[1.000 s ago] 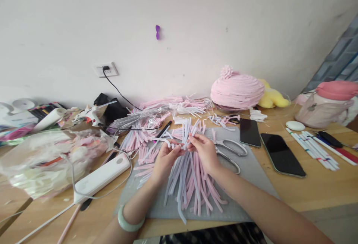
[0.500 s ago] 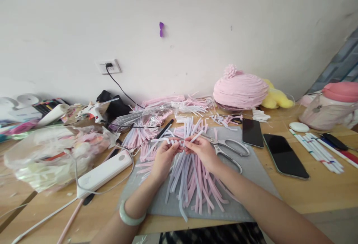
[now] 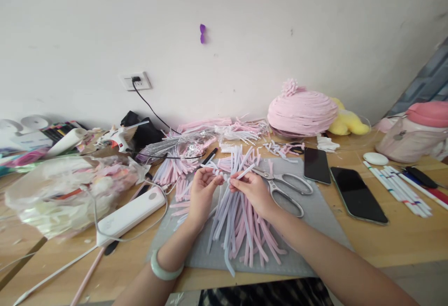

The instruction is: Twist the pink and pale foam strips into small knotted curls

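1. Pale lilac, a coiled stem (image 3: 226,178) sits between the fingertips of both hands, over the upper part of a loose spread of stems (image 3: 238,224).
2. The right hand (image 3: 254,191) has thumb and forefinger pressed together on the coil's right end; a straight length pokes out past them, up and to the right.
3. The left hand (image 3: 203,196) has its thumb tip at the coil's left side, its other fingers curled behind — whether they grip it or merely steady it, I cannot tell.
4. Pink and lilac lengths fan out below the hands on a grey mat (image 3: 315,236), their near ends pointing towards the person.
5. Just right of the right hand lie metal-handled scissors (image 3: 293,183), handles apart — two dark-screened phones (image 3: 357,195) rest further right, beside several white pens (image 3: 397,189).
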`<control>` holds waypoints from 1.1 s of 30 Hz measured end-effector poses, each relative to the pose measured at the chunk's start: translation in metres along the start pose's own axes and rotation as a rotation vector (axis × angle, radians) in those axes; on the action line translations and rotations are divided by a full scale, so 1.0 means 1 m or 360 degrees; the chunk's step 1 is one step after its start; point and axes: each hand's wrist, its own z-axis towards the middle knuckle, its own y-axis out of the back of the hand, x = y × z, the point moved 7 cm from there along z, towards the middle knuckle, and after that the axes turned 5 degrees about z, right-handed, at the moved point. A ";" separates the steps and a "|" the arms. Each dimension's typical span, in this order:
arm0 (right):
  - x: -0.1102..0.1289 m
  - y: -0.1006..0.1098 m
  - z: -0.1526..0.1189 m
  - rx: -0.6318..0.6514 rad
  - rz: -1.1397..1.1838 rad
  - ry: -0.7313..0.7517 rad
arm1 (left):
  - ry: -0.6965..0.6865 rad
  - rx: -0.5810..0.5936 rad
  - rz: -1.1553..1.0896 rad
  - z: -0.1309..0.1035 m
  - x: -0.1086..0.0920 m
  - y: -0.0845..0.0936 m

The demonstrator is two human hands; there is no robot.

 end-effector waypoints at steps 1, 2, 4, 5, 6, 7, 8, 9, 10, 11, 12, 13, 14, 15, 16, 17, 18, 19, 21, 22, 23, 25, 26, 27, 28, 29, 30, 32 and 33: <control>0.000 0.000 0.000 -0.0006 -0.0003 0.0014 | -0.0009 -0.0015 -0.0017 0.000 0.000 0.001; 0.001 0.000 0.000 -0.0010 -0.0007 0.0028 | -0.0020 -0.0031 -0.0031 0.000 -0.001 0.001; 0.002 -0.001 -0.001 -0.0005 -0.0027 0.0057 | -0.0046 -0.0062 -0.0051 -0.001 -0.001 0.003; 0.002 -0.001 -0.001 0.0002 -0.0045 0.0072 | -0.0058 -0.0075 -0.0053 -0.001 -0.002 0.003; 0.003 -0.002 -0.001 0.0012 -0.0067 0.0084 | -0.0067 -0.0084 -0.0050 -0.002 -0.002 0.004; 0.003 -0.002 -0.002 0.0021 -0.0089 0.0095 | -0.0073 -0.0088 -0.0041 -0.002 -0.003 0.004; 0.004 -0.002 -0.002 0.0028 -0.0109 0.0106 | -0.0074 -0.0086 -0.0030 -0.002 -0.003 0.004; 0.005 -0.002 -0.003 0.0032 -0.0128 0.0116 | -0.0073 -0.0080 -0.0019 -0.002 -0.003 0.004; 0.006 -0.003 -0.003 0.0035 -0.0146 0.0124 | -0.0068 -0.0066 -0.0008 -0.002 -0.003 0.003; 0.008 -0.003 -0.004 0.0036 -0.0163 0.0132 | -0.0060 -0.0046 -0.0001 -0.002 -0.003 0.002; 0.009 -0.003 -0.004 0.0036 -0.0178 0.0135 | -0.0054 -0.0023 0.0002 -0.002 -0.003 0.002; 0.010 -0.004 -0.005 0.0033 -0.0193 0.0137 | -0.0049 0.0003 0.0001 -0.002 -0.003 0.001; 0.012 -0.004 -0.005 0.0032 -0.0206 0.0135 | -0.0045 0.0031 -0.0001 -0.003 -0.003 0.000; 0.012 -0.004 -0.005 0.0030 -0.0214 0.0135 | -0.0043 0.0059 -0.0002 -0.003 -0.002 -0.001; 0.013 -0.004 -0.005 0.0029 -0.0218 0.0134 | -0.0043 0.0086 -0.0002 -0.003 -0.002 -0.002; 0.013 -0.004 -0.005 0.0032 -0.0220 0.0138 | -0.0048 0.0108 -0.0002 -0.003 -0.003 -0.003; 0.014 -0.005 -0.006 0.0039 -0.0222 0.0146 | -0.0053 0.0127 0.0002 -0.004 -0.003 -0.003; 0.014 -0.005 -0.006 0.0052 -0.0226 0.0161 | -0.0060 0.0139 0.0010 -0.004 -0.003 -0.004; 0.015 -0.007 -0.006 0.0101 -0.0241 0.0205 | -0.0076 0.0149 0.0040 -0.004 -0.005 -0.004; 0.015 -0.008 -0.007 0.0128 -0.0246 0.0229 | -0.0085 0.0151 0.0058 -0.004 -0.005 -0.004; 0.016 -0.010 -0.007 0.0150 -0.0245 0.0248 | -0.0096 0.0152 0.0078 -0.004 -0.006 -0.004; 0.017 -0.011 -0.008 0.0182 -0.0231 0.0275 | -0.0119 0.0159 0.0108 -0.005 -0.008 -0.005; 0.018 -0.012 -0.009 0.0192 -0.0224 0.0284 | -0.0128 0.0163 0.0118 -0.005 -0.009 -0.005; 0.018 -0.012 -0.009 0.0200 -0.0222 0.0292 | -0.0133 0.0163 0.0127 -0.005 -0.010 -0.005; 0.019 -0.012 -0.010 0.0209 -0.0226 0.0301 | -0.0132 0.0162 0.0138 -0.006 -0.010 -0.005; 0.019 -0.013 -0.010 0.0214 -0.0234 0.0313 | -0.0127 0.0158 0.0150 -0.006 -0.010 -0.005; 0.020 -0.013 -0.010 0.0216 -0.0245 0.0325 | -0.0122 0.0153 0.0165 -0.007 -0.009 -0.005; 0.020 -0.013 -0.011 0.0217 -0.0262 0.0349 | -0.0112 0.0148 0.0193 -0.008 -0.009 -0.006; 0.020 -0.013 -0.011 0.0221 -0.0264 0.0360 | -0.0111 0.0151 0.0200 -0.008 -0.009 -0.006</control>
